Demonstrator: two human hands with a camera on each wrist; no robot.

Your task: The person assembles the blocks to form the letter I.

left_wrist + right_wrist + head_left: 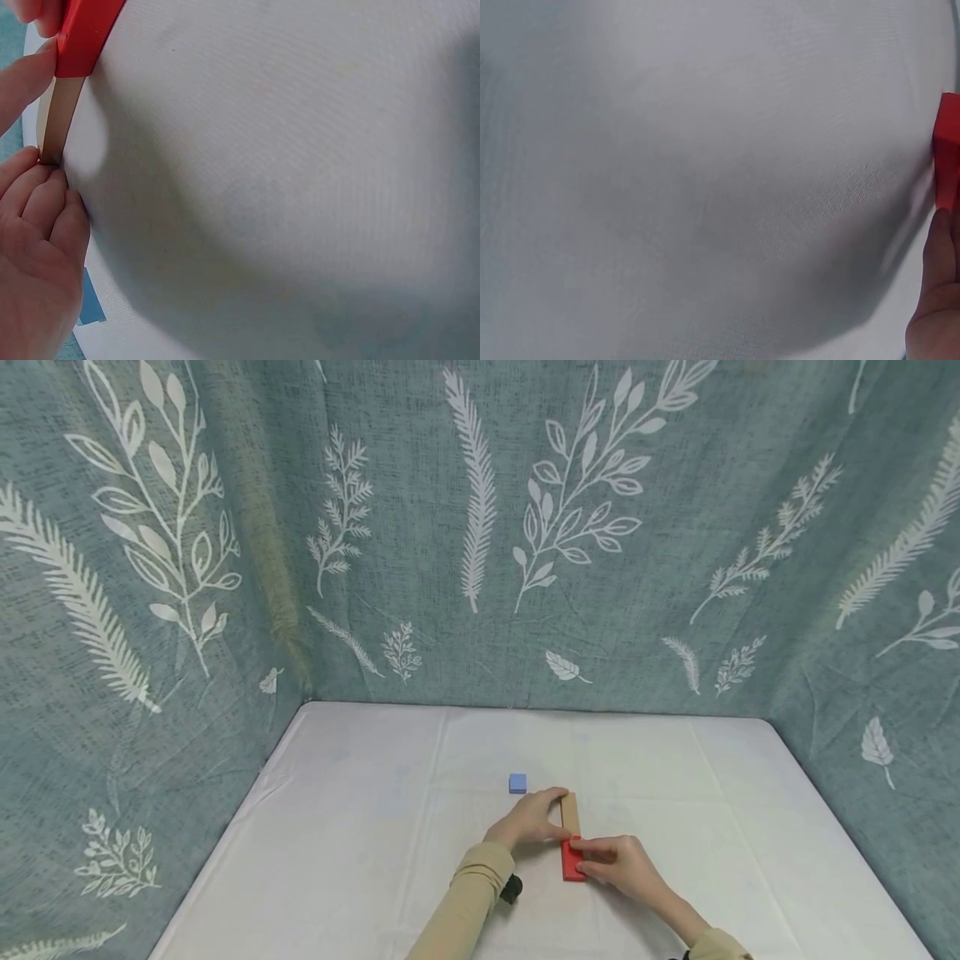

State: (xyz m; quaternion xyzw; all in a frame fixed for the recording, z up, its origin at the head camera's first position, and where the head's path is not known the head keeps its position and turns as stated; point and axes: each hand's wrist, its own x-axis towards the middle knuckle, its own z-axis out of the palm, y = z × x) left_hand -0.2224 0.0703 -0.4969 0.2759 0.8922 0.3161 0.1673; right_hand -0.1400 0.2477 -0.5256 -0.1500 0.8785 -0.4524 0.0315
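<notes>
A tan wooden block lies end to end with a red block on the white table. My left hand spans the wooden block, fingers at its far end and thumb beside the seam with the red block. In the left wrist view, curled fingertips touch the wood's end. My right hand pinches the red block from the right, partly covering it. At the right wrist view's edge, only part of the red block and of that hand shows.
A small blue block sits beyond my left hand, a little to the left. The white-covered table reaches back to a green curtain with white leaf prints, which also hangs at both sides.
</notes>
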